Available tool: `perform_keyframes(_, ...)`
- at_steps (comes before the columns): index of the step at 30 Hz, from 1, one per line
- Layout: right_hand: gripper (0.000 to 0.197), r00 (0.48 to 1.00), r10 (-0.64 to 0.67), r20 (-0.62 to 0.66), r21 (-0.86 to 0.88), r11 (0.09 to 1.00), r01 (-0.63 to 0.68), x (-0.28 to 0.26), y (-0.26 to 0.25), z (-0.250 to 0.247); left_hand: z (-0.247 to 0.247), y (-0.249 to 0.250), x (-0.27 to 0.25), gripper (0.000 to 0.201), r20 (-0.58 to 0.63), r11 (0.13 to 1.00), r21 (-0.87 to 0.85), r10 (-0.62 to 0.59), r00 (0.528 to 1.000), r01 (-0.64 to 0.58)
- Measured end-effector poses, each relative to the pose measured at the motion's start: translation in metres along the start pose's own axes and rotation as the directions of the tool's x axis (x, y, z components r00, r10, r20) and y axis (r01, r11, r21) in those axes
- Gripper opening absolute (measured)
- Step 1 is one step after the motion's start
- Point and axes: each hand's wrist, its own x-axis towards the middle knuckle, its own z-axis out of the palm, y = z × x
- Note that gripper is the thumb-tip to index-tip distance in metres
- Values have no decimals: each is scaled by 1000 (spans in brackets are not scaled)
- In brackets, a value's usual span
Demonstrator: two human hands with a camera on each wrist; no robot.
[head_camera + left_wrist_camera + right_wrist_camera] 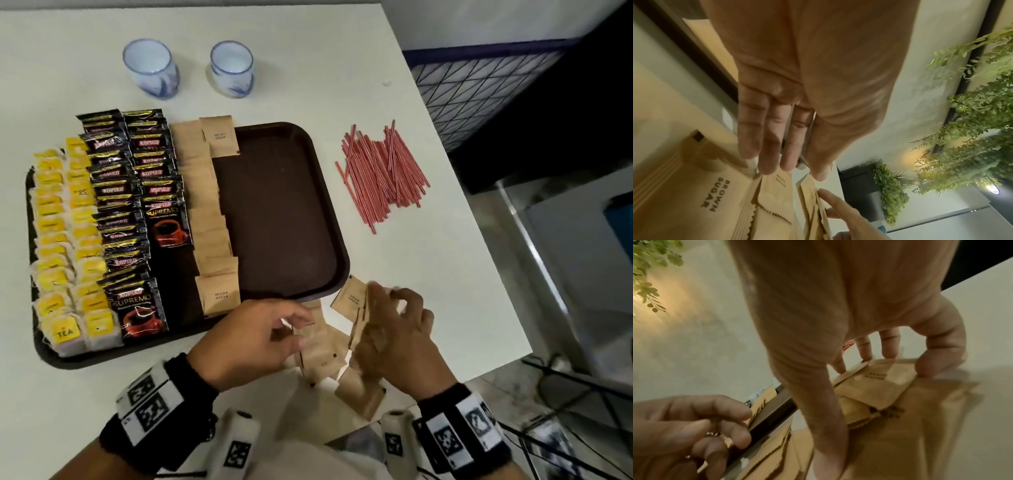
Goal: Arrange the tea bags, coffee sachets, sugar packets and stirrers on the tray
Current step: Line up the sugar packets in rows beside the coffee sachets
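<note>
The right hand [394,329] pinches a few sugar packets [356,322], light, thin and slippery, best gripped by the edges; the left hand [253,337] hovers loosely curled, empty.

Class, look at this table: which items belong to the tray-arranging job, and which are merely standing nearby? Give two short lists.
Part of the job:
tray
tea bags
coffee sachets
sugar packets on the tray
loose sugar packets under both hands
stirrers, off the tray on the table

Standing nearby:
two cups
plants
</note>
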Motion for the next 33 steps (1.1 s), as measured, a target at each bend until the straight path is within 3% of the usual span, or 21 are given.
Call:
perform_keyframes(4,65,989,-138,-55,-129,983,130,12,-6,-1,-2,0,-4,27,-21,1000,2,-17,1000,17)
perform_keyframes(6,69,989,-132,-72,-83,989,126,12,-7,-7,-3,-1,-6,26,-23,1000,-4,-21,1000,21)
perform_keyframes(9,98,995,-79,-56,-29,997,77,9,-3,-5,-4,-4,-7,26,-39,999,-6,-37,999,37)
perform_keyframes(13,78,990,-136,-21,-148,980,132,14,1,11,-4,-7,-8,24,-56,999,-32,-41,998,39)
perform_keyframes(18,65,971,-151,-187,-35,989,147,16,-10,8,-5,-8,-8,23,-78,997,-67,-49,996,44)
perform_keyframes(22,43,960,-127,-251,151,974,168,19,-6,5,-8,-6,-9,23,-87,996,-79,-49,995,42)
perform_keyframes(29,29,871,-159,-464,99,968,230,28,-1,-30,-16,-5,-10,22,-140,990,-138,-54,989,35)
perform_keyframes(31,24,891,-183,-416,162,949,270,32,-10,-49,-20,-3,-7,24,-199,987,-160,-51,979,19)
perform_keyframes(33,24,952,-171,-253,337,907,252,38,-29,-65,-25,1,-1,29,-268,978,-206,-38,963,-19)
